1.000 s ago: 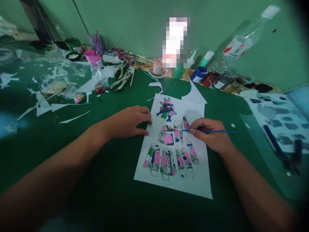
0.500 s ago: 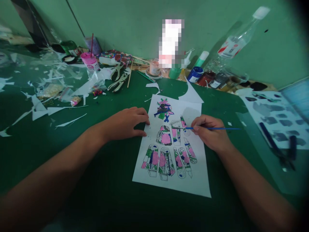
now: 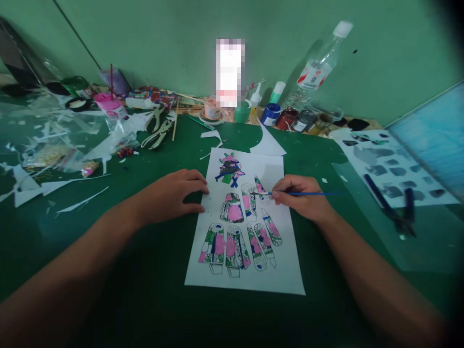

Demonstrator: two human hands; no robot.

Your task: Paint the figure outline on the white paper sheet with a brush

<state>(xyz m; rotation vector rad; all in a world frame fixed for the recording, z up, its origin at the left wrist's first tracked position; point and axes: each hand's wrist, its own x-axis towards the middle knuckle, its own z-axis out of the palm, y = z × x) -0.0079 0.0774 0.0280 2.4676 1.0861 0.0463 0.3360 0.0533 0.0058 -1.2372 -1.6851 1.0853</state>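
Note:
A white paper sheet point(image 3: 282, 261) with printed figures coloured pink, green and blue lies on the green table point(image 3: 152, 270). My left hand point(image 3: 174, 195) rests on the sheet's left edge, fingers curled and pressing down. My right hand point(image 3: 302, 195) pinches a thin blue paintbrush point(image 3: 308, 194) whose tip touches a small figure near the sheet's middle.
Paint jars point(image 3: 286, 118), glue bottles and a tilted plastic bottle point(image 3: 319, 65) line the wall. Pliers point(image 3: 155, 135), a pink cup point(image 3: 110, 104), paper scraps and bead bags point(image 3: 54, 154) lie at the left. A paint-dabbed sheet point(image 3: 391, 164) with brushes lies at the right.
The view has swung so everything sits further left in the picture. The brush tip has shifted slightly up the small figure. My left hand still holds the sheet.

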